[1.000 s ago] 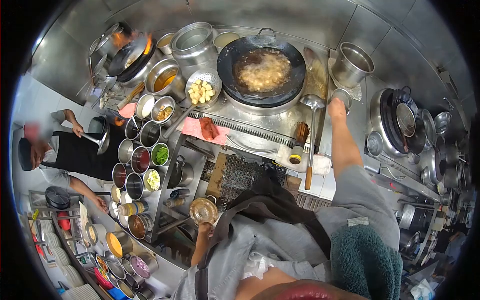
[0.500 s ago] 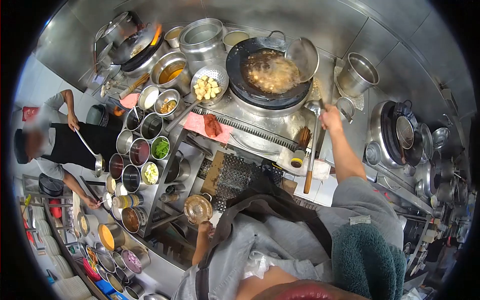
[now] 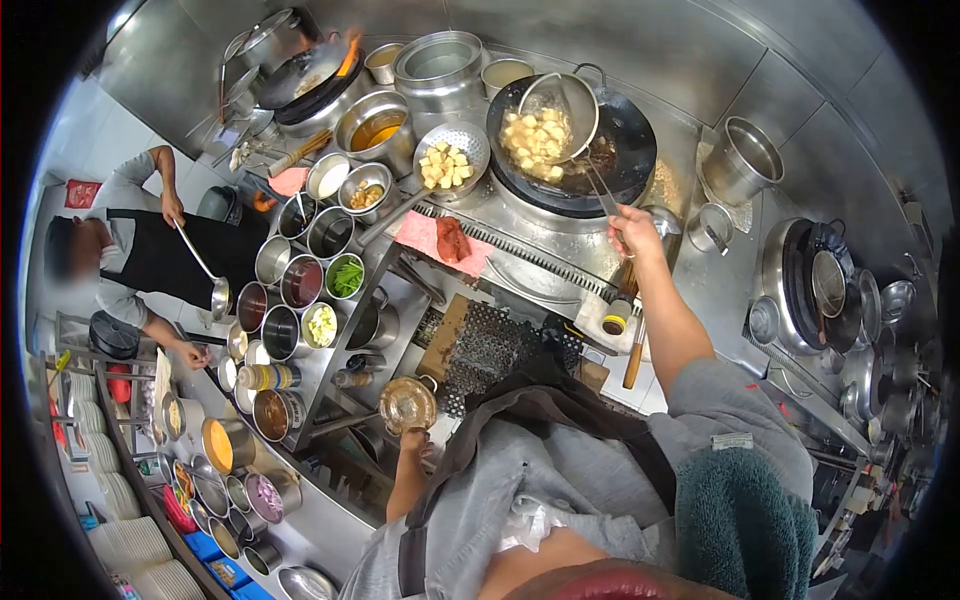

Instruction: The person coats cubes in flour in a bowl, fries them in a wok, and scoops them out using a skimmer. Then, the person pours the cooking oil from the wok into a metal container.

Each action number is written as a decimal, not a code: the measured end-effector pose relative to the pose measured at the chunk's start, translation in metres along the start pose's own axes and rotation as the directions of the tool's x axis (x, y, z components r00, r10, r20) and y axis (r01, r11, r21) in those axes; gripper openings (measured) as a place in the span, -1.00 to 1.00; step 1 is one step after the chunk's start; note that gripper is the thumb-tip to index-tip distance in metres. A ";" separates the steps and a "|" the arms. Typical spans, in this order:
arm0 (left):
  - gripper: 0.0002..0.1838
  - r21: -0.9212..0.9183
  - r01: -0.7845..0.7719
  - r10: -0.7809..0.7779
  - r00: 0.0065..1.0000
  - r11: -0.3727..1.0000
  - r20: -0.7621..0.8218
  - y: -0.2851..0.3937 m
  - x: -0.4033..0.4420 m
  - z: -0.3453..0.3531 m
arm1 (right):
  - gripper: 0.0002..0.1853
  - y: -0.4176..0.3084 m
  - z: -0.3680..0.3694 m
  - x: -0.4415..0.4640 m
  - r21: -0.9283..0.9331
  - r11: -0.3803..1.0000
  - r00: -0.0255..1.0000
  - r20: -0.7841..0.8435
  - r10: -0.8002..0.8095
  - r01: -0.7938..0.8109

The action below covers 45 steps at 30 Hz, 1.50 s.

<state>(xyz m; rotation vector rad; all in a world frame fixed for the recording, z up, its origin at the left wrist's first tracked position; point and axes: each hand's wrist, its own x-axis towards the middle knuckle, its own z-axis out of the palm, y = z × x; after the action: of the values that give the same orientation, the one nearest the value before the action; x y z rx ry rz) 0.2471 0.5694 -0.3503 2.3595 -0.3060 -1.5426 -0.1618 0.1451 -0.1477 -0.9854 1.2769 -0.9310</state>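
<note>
My right hand (image 3: 634, 232) is closed round the handle of a round wire strainer (image 3: 583, 112), which is over the black wok (image 3: 632, 165). Pale, lightly browned cubes (image 3: 536, 140) are gathered at the strainer, on the wok's left side. Dark liquid shows in the wok beside them. Low at the centre, my left hand (image 3: 414, 440) is closed at the edge of a brownish round metal strainer (image 3: 407, 404). A perforated ladle (image 3: 452, 138) with more pale cubes rests left of the wok. Just right of my right hand lies a long-handled ladle (image 3: 633, 366).
Several metal pots with sauces and a pot of green vegetables (image 3: 346, 277) stand at the left. A co-worker (image 3: 120, 240) there holds a ladle (image 3: 220, 297). Flames rise at a second wok (image 3: 300, 85). A tall pot (image 3: 745, 160) stands right of the wok.
My right hand has taken the wire strainer from the right side and moved left with it over the wok. The cubes are now gathered at it. My left hand has barely moved.
</note>
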 end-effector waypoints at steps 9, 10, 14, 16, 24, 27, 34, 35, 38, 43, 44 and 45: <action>-0.78 -0.117 0.090 -0.078 0.992 0.989 0.103 -0.060 0.078 0.021 | -0.62 -0.027 -0.028 -0.039 -0.295 0.953 0.994 -0.055 -0.096 0.075; -0.78 -0.106 0.093 -0.082 0.991 0.990 0.109 -0.061 0.074 0.022 | -0.62 -0.030 -0.029 -0.043 -0.309 0.949 0.994 -0.065 -0.092 0.067; -0.79 -0.077 0.118 -0.108 0.986 0.990 0.127 -0.077 0.061 0.022 | -0.61 -0.033 -0.036 -0.051 -0.254 0.967 0.998 -0.062 -0.032 0.015; -0.79 -0.072 0.129 -0.119 0.985 0.989 0.129 -0.083 0.057 0.019 | -0.57 -0.033 -0.040 -0.054 -0.223 0.975 0.997 -0.064 -0.035 0.020; -0.79 -0.063 0.139 -0.131 0.984 0.988 0.120 -0.079 0.051 0.007 | -0.59 -0.042 -0.088 -0.032 -0.529 0.848 0.937 -0.285 -0.202 0.023; -0.79 -0.071 0.141 -0.132 0.984 0.987 0.123 -0.079 0.051 0.008 | -0.89 -0.031 -0.087 -0.019 -0.681 0.731 0.906 -0.341 -0.252 -0.053; -0.79 -0.078 0.154 -0.142 0.980 0.985 0.142 -0.077 0.048 0.018 | -0.93 0.013 -0.033 0.026 -0.224 0.973 0.984 -0.175 0.020 -0.060; -0.79 -0.079 0.153 -0.141 0.980 0.985 0.139 -0.073 0.047 0.019 | -0.91 0.016 -0.027 0.046 -0.196 0.980 0.987 -0.158 0.010 -0.042; -0.79 -0.088 0.137 -0.125 0.984 0.987 0.127 -0.063 0.044 0.018 | -0.91 0.008 -0.015 0.072 -0.019 0.999 0.984 -0.176 0.024 -0.028; -0.79 -0.114 0.112 -0.101 0.990 0.987 0.100 -0.047 0.040 0.015 | -0.89 -0.007 -0.032 0.040 -0.204 0.978 0.996 -0.077 -0.051 0.034; -0.79 -0.116 0.112 -0.101 0.990 0.987 0.101 -0.047 0.040 0.015 | -0.86 -0.013 -0.034 0.027 -0.188 0.982 0.995 -0.088 -0.049 0.032; -0.79 -0.117 0.115 -0.104 0.990 0.986 0.100 -0.047 0.041 0.014 | -0.82 -0.017 -0.038 0.017 -0.171 0.985 0.994 -0.101 -0.047 0.029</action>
<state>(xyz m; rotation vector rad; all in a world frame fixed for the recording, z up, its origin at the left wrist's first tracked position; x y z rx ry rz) 0.2508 0.5976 -0.4079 2.2477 -0.1000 -1.6752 -0.1984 0.1208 -0.1385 -1.1085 1.4483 -0.9249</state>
